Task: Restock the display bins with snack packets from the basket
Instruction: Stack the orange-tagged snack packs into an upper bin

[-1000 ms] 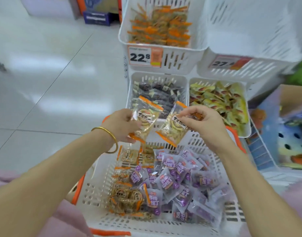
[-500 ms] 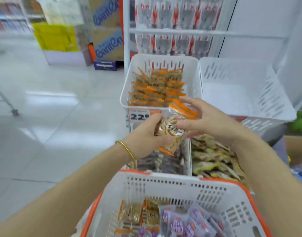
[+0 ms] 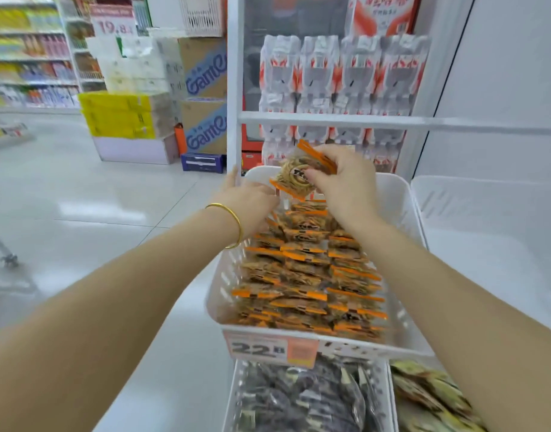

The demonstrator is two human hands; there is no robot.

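The white display bin (image 3: pixel 219 294) is nearly full of orange-edged snack packets (image 3: pixel 305 285). Over its far end the right hand (image 3: pixel 346 182) pinches a raised packet (image 3: pixel 296 176). The left hand (image 3: pixel 249 198) seems to touch the packet's lower edge, but I cannot tell its grip.

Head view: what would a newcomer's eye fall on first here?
The eye goes first to the right hand, which holds orange-edged snack packets above the back of a white display bin. That bin is full of matching packets and bears a 22.8 price tag in front. The left hand, with a gold bangle at the wrist, hovers at its back left corner.
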